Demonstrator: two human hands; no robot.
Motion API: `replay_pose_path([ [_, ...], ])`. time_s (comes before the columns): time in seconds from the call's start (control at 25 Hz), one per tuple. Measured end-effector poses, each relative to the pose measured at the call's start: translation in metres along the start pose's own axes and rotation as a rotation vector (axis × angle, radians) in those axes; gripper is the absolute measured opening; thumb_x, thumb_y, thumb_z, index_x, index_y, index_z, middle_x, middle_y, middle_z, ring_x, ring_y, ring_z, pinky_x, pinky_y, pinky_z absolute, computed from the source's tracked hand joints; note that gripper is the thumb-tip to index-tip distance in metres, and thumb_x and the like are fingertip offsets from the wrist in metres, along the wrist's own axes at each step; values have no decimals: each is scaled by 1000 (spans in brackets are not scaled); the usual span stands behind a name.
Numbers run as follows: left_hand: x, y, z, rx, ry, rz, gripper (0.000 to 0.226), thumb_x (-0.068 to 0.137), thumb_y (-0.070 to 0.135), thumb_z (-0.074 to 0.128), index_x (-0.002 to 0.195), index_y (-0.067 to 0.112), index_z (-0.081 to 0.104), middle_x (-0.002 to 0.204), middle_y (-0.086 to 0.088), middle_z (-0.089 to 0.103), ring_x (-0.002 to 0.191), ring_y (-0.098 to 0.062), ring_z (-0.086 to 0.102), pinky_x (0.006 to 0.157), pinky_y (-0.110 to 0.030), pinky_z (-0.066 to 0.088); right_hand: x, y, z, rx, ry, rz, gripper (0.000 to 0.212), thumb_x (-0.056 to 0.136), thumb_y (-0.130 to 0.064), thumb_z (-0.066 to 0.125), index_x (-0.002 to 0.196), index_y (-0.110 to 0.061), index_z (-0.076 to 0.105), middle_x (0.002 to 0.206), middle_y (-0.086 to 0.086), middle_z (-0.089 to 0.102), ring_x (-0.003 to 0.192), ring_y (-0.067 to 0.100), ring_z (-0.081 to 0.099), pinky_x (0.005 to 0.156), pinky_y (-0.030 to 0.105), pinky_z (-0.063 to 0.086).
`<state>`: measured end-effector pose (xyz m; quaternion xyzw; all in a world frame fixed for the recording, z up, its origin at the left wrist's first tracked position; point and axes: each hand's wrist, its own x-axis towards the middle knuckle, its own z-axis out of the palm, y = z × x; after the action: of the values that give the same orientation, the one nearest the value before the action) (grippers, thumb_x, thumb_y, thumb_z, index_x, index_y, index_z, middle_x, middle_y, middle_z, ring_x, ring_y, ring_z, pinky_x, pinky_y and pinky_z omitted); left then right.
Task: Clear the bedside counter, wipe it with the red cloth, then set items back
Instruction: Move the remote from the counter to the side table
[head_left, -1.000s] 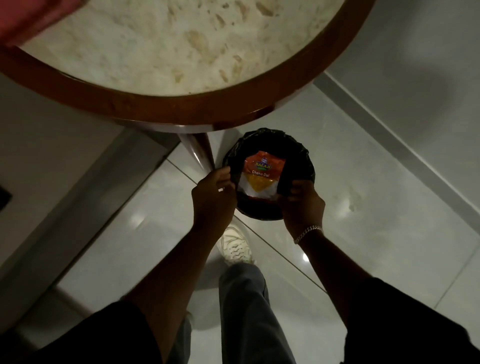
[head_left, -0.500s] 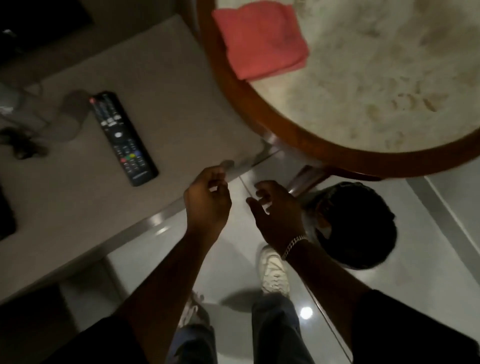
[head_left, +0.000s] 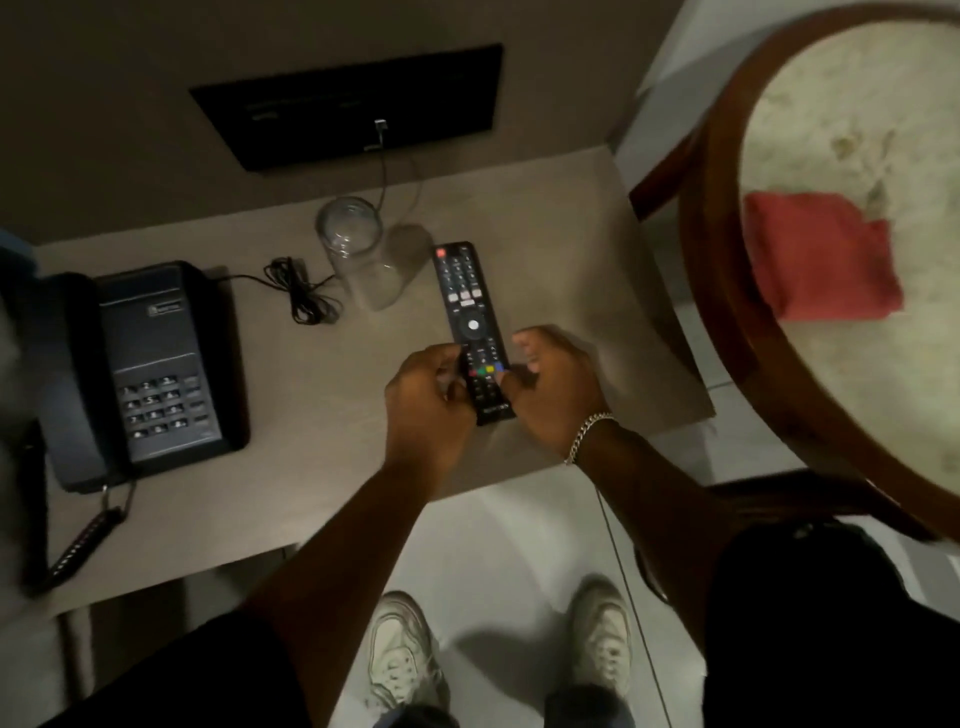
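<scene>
A black remote control (head_left: 465, 296) lies on the beige bedside counter (head_left: 322, 415), pointing away from me. My left hand (head_left: 423, 400) curls against the left side of its near end. My right hand (head_left: 550, 389), with a chain bracelet on the wrist, closes on the right side. Both hands cover the remote's lower buttons. The folded red cloth (head_left: 815, 254) rests on the round marble table (head_left: 722, 291) at the right, away from both hands.
An empty clear glass (head_left: 358, 249) stands just beyond the remote. A dark desk phone (head_left: 150, 364) sits at the counter's left, with a bundled black cable (head_left: 304, 291) between phone and glass. A black wall panel (head_left: 353, 104) with a plugged-in lead is behind. My shoes are on the tiled floor below.
My hands left the black bin with the snack packet on the floor, rose past the round table and came down onto the remote's near end. My view swung left to the counter.
</scene>
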<state>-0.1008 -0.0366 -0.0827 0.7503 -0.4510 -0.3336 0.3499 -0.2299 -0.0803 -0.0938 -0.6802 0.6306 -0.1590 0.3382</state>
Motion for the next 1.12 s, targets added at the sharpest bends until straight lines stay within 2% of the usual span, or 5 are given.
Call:
replay_pose_path([
  [0.32, 19, -3, 1, 72, -157, -14, 39, 79, -1, 57, 115, 13, 60, 114, -8, 65, 105, -21, 60, 73, -12, 43, 31, -4, -49, -218, 48, -232, 40, 80, -16, 67, 118, -11, 56, 117, 11, 61, 102, 24, 58, 86, 33, 50],
  [0.48, 30, 25, 12, 115, -36, -59, 45, 80, 5, 61, 123, 12, 53, 126, -12, 55, 116, -25, 52, 96, -39, 47, 57, 9, -105, -310, 111, -363, 32, 80, -15, 64, 111, -11, 60, 111, 10, 63, 104, 26, 58, 92, 34, 47],
  [0.76, 39, 124, 81, 99, -11, 3, 52, 81, 4, 58, 131, 13, 48, 134, -8, 50, 126, -22, 44, 102, -25, 31, 56, 42, -184, -273, 134, -368, 25, 80, -11, 60, 104, -10, 64, 108, 11, 64, 103, 25, 58, 92, 34, 46],
  [0.96, 52, 117, 91, 86, 113, -36, 47, 79, 1, 56, 125, 10, 53, 129, -14, 53, 122, -27, 48, 100, -25, 33, 39, 32, -156, -171, 74, -387, 24, 82, -12, 57, 105, -14, 65, 103, 6, 67, 96, 19, 59, 88, 27, 43],
  [1.12, 49, 72, 57, 191, 172, -268, 50, 79, -6, 54, 128, 2, 49, 135, -25, 43, 124, -39, 42, 102, -35, 35, 32, 18, -78, 30, -138, -218, 30, 86, -15, 54, 115, -11, 60, 106, 11, 67, 98, 25, 62, 86, 40, 52],
])
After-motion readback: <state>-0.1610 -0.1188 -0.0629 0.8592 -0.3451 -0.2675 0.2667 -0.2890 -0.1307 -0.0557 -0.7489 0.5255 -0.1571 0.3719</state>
